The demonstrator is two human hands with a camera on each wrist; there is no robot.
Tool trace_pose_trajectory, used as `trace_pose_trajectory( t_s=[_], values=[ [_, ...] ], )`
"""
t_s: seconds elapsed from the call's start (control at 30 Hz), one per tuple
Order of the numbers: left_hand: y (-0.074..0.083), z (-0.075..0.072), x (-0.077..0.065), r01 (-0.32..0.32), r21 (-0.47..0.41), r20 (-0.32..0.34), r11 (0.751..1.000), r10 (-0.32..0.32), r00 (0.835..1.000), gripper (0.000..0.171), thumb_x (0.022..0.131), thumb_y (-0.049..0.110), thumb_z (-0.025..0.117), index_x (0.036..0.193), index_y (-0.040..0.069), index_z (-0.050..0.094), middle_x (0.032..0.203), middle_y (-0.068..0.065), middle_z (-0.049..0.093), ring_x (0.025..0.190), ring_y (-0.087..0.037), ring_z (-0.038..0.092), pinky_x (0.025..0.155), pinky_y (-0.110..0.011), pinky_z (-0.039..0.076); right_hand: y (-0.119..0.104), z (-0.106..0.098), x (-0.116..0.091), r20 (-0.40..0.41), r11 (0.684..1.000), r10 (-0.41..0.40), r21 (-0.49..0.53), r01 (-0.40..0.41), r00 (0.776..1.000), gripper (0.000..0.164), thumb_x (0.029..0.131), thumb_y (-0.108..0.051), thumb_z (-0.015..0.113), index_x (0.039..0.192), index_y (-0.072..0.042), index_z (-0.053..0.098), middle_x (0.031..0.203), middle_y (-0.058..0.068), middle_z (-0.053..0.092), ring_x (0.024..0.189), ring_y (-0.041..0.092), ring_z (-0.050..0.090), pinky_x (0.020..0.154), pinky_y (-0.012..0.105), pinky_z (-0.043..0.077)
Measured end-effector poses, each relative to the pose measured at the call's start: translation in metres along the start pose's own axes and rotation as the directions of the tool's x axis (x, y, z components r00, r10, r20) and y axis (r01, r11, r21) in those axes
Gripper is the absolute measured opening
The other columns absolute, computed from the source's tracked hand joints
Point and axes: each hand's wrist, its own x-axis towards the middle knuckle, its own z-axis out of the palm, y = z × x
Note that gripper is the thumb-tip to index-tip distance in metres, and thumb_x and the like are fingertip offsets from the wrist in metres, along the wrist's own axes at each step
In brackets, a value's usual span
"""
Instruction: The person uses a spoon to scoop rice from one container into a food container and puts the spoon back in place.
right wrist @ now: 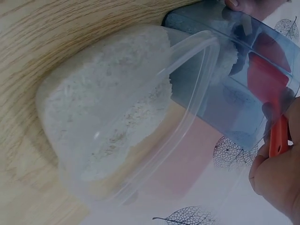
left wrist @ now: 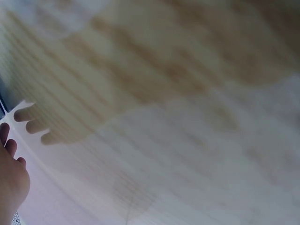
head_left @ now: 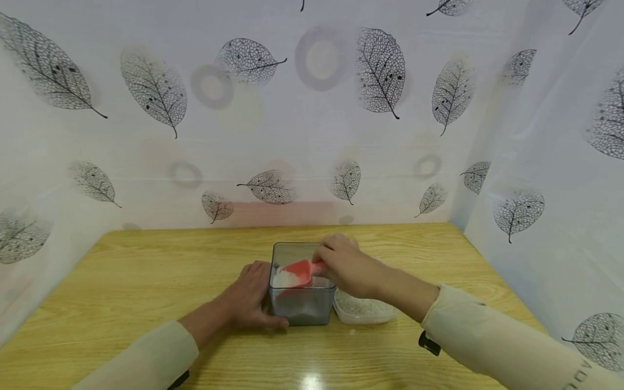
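Note:
My right hand (head_left: 348, 268) grips the handle of a red scoop (head_left: 303, 272) over a grey see-through square container (head_left: 304, 309). The scoop's bowl tilts down to the left inside the opening, with white rice (head_left: 285, 278) at its lip. Some white grain shows through the container wall in the right wrist view. Against the container's left side rests my left hand (head_left: 248, 298), its fingers along the wall and its thumb stretched past the near corner. A clear plastic tub (right wrist: 206, 79) holding rice (right wrist: 112, 84) stands right of the container, partly beneath my right forearm.
Everything stands on a wood-grain table (head_left: 161, 276). Behind it and at both sides hangs a pale cloth (head_left: 292, 135) with a leaf print. The left wrist view shows mostly blurred table and cloth.

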Motion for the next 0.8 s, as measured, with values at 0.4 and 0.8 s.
trace_pose_trajectory(
  t_s=[0.4, 0.8],
  values=[
    [0.001, 0.0, 0.0, 0.004, -0.008, -0.002, 1.0, -0.004, 1.0, 0.119, 0.068, 0.088, 0.06, 0.151, 0.008, 0.032, 0.142, -0.009, 0.047, 0.131, -0.025, 0.041, 0.115, -0.049, 0.03, 0.009, 0.003, -0.009, -0.141, 0.999, -0.025, 0.036, 0.031, 0.99, 0.019, 0.1, -0.025, 0.06, 0.11, -0.01, 0.066, 0.101, -0.001, 0.054, 0.1, 0.019, 0.047, 0.088, 0.039, 0.036],
    [0.0, 0.0, 0.0, 0.012, -0.004, 0.012, 1.0, -0.012, 1.0, 0.12, 0.068, 0.089, 0.059, 0.15, 0.006, 0.031, 0.142, -0.011, 0.046, 0.132, -0.027, 0.04, 0.116, -0.05, 0.028, 0.022, -0.003, -0.017, -0.24, 0.998, -0.014, 0.059, 0.029, 0.971, 0.015, 0.098, -0.02, 0.062, 0.108, -0.009, 0.065, 0.102, 0.001, 0.059, 0.102, 0.02, 0.049, 0.089, 0.041, 0.041]
  ],
)
